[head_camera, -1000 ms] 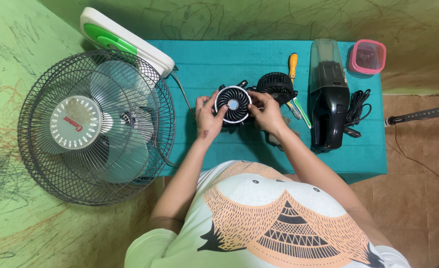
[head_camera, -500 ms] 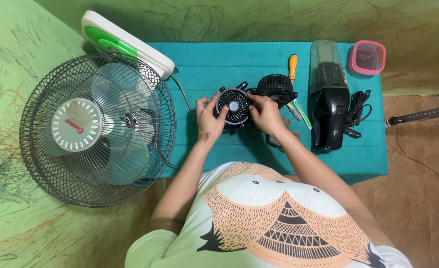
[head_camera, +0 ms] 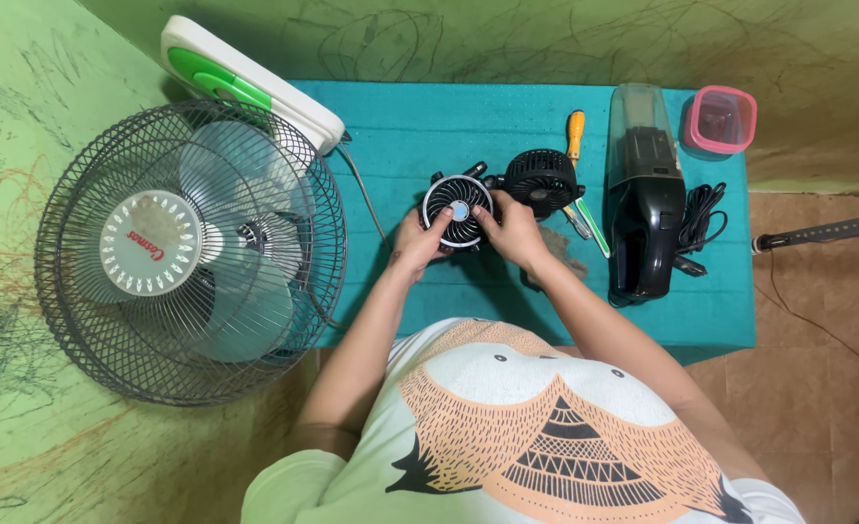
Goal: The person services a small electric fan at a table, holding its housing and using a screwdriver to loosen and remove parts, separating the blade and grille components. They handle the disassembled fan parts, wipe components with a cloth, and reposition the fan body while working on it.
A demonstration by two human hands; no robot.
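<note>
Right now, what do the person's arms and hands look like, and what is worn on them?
Both forearms are bare; the left hand and right hand wear no gloves, and no rings or watch show. Short pale-green T-shirt sleeves end above the elbows.

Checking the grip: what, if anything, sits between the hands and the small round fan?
Nothing visible. The left hand and right hand both touch the small fan directly, one on each side.
</note>
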